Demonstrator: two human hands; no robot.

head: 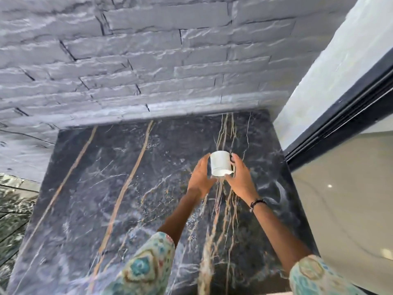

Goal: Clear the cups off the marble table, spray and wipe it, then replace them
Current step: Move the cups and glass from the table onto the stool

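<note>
A single white cup (220,163) with its handle turned right is over the back right part of the dark marble table (119,188). The image is too blurred to tell whether it touches the surface. My right hand (241,177) grips the cup on its handle side, fingers curled over the top and thumb beneath. My left hand (201,175) lies along the cup's left side with its fingers straight. No other cup is in view.
A grey stone-brick wall (138,60) rises right behind the table. To the right are a white wall (331,71), a black door frame (344,122) and a pale glossy floor (344,201). Speckled flooring (12,209) lies beyond the table's left edge.
</note>
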